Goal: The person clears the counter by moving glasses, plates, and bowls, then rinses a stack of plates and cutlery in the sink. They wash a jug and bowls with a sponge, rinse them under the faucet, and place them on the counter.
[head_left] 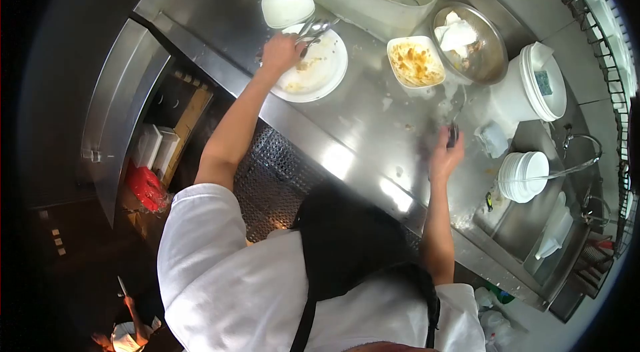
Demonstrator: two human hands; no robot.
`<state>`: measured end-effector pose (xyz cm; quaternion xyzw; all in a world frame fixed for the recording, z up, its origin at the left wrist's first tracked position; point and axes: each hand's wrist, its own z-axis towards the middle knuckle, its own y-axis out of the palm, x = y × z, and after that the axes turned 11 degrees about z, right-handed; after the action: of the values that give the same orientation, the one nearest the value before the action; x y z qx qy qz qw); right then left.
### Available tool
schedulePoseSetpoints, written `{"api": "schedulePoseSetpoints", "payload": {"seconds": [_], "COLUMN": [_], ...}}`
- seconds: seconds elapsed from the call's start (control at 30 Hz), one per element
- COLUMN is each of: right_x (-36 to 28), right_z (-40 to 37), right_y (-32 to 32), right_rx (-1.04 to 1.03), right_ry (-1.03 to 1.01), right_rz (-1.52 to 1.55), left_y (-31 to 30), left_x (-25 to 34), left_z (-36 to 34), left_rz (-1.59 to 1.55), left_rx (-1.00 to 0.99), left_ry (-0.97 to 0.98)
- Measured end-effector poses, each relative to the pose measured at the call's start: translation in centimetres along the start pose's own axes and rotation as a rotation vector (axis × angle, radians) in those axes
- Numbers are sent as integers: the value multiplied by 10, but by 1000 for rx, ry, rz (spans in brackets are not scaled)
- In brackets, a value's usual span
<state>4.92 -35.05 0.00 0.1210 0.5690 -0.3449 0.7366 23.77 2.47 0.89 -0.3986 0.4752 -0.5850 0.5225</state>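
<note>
My left hand (pixel 283 53) is closed on some metal cutlery (pixel 316 31) above a food-smeared white plate (pixel 319 80). Just beyond the plate is a small white dish (pixel 289 7). Over the steel counter to the right, my right hand (pixel 447 155) grips a metal utensil (pixel 459 113); its far end is blurred. A square white bowl (pixel 416 63) streaked with orange sauce sits further back, beside a steel bowl (pixel 492 42) holding crumpled white paper.
A large tub (pixel 387 15) of water with a sponge stands at the back. On the right are white buckets (pixel 525 89), stacked white dishes (pixel 523 177), a sink (pixel 563 202) and a running tap (pixel 590 135). Another person (pixel 130 337) shows at the lower left.
</note>
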Motion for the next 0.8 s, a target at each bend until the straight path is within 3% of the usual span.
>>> {"api": "schedulePoseSetpoints", "payload": {"seconds": [0.13, 0.17, 0.27, 0.3, 0.43, 0.6, 0.67, 0.7, 0.8], "right_x": [1, 13, 18, 18, 29, 17, 20, 22, -2], "right_z": [-19, -26, -39, -37, -32, -8, 0, 5, 23], "right_y": [5, 5, 2, 4, -6, -29, -52, -66, -124], "right_rx": [100, 71, 2, 90, -35, 61, 84, 66, 256], "right_ry": [-224, -198, -18, -204, 79, 433, 545, 483, 734], "right_rz": [-46, 8, -13, -18, -61, 314, 501, 431, 632], "left_y": [6, 3, 10, 13, 14, -4, -37, -45, -87], "left_x": [4, 5, 5, 5, 9, 14, 37, 46, 110], "left_z": [9, 15, 24, 26, 24, 8, -2, -5, -21], "left_rz": [189, 151, 73, 92, 183, 254, 167, 102, -54], "left_rx": [-107, -284, -317, -303, -288, -199, -199, -244, -338], "left_ry": [-95, -89, -102, -73, 90, 252, 325, 343, 433]}}
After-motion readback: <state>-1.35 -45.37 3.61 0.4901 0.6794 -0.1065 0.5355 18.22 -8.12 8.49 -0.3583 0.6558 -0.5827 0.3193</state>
